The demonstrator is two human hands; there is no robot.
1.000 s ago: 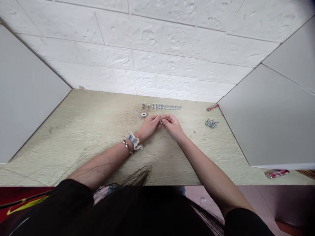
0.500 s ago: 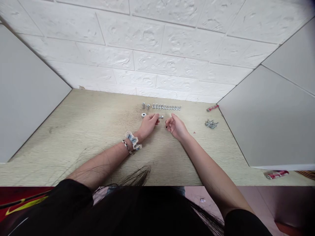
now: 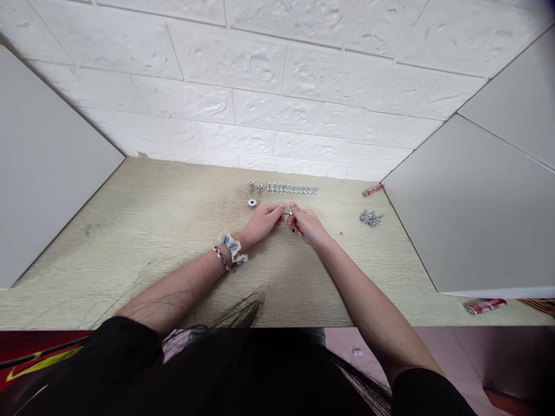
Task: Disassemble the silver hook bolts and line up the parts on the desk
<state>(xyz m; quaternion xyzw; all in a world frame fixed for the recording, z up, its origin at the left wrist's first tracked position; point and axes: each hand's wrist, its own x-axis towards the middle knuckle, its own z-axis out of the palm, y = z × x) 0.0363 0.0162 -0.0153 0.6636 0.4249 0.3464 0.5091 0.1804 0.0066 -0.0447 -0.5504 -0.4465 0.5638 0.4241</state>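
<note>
A small metal bolt bridges my two hands above the middle of the table. My left hand pinches its shank end, while my right hand has thumb and fingers closed on the other end, the bolt's head. Most of the bolt is hidden by fingers. Just beyond my left hand sits a round metal washer-like piece with a dark centre. Behind it two short threaded metal pieces stand upright. To their right runs a row of several bolts standing close together.
A loose pile of bolts lies on the right of the table. A red battery-like cylinder lies by the right panel, and another red cylinder near the front right. A white brick wall closes the back.
My right hand has moved left and closed on the head of the bolt held by my left hand. The left hand has shifted slightly right and nearer to me.
</note>
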